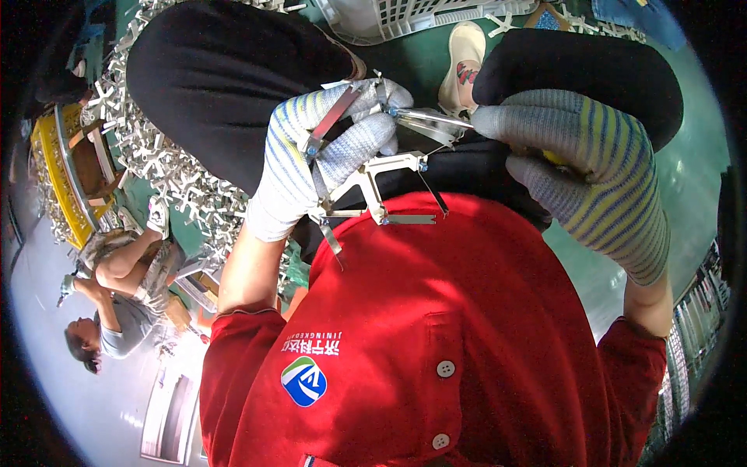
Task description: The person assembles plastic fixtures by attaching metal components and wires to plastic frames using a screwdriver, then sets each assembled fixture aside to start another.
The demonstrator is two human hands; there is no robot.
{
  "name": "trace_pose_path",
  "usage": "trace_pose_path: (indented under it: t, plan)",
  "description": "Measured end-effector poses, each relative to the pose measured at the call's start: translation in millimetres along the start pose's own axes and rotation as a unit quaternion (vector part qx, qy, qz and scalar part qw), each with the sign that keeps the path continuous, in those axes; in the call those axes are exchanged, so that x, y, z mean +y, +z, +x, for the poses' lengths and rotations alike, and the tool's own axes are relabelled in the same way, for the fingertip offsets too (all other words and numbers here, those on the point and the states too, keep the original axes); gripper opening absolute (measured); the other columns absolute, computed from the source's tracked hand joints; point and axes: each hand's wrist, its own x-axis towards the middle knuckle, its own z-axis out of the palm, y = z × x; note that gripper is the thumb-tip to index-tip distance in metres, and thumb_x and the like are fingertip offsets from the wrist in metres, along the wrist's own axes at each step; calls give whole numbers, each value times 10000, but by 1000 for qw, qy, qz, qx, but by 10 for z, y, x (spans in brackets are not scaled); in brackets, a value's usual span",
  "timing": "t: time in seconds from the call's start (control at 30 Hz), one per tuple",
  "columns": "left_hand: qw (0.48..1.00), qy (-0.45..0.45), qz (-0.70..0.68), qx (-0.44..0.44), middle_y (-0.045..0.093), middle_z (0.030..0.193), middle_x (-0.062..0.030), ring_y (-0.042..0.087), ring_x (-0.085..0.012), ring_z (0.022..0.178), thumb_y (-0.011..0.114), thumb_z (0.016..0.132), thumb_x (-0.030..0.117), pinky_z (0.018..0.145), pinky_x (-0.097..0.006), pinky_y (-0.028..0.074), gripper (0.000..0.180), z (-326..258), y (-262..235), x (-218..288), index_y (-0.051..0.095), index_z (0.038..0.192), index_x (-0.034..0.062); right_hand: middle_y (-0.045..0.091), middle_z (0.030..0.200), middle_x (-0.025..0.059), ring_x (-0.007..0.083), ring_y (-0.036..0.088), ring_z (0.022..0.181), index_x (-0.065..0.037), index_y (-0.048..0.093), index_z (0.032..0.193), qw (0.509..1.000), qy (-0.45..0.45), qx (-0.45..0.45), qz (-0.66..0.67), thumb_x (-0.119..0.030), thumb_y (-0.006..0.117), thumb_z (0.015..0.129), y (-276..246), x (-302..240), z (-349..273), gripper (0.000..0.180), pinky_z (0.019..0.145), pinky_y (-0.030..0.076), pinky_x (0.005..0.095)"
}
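Observation:
My left hand (331, 144), in a striped knit glove, is closed around a pale metal bracket assembly (372, 187). Thin metal strips are joined to its arms with small blue-coloured fasteners, and the strips stick out at different angles. One reddish-looking strip (334, 121) crosses over the gloved fingers. My right hand (587, 167), gloved alike, has its fingers bent, with the foremost fingertip at the end of a shiny slender metal piece (432, 121) that reaches to a fastener by my left fingers. A bit of yellow shows between the right fingers; what they hold is mostly hidden.
Loose white branched metal parts (175, 175) lie heaped at the left. A white plastic crate (397, 17) stands ahead, beyond my knees. Farther left is a yellow-sided bin (64, 175), and a person (128, 303) sits holding a tool. Long metal pieces (692, 319) lie at the right.

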Motion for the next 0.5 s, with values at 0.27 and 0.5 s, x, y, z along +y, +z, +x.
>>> trace_pose_path:
  t: [0.27,0.5]
  plan:
    - [990,70,122,2,745,873,-92,729,-176,773,726,966,81,735,-300,570,195,44,14,-94,762,1143,8,754,1127,72,283,737,967,-166,751,1251,964,-66,-50,-251,-99,786,836,-70,-287,135,422,832,602,404]
    - [956,154,243,59,791,947,-147,773,-318,830,814,860,90,748,-362,604,252,80,96,-225,779,1104,42,723,1045,79,276,720,904,-162,715,1300,949,-83,-42,-301,-125,755,886,132,-158,67,417,792,590,414]
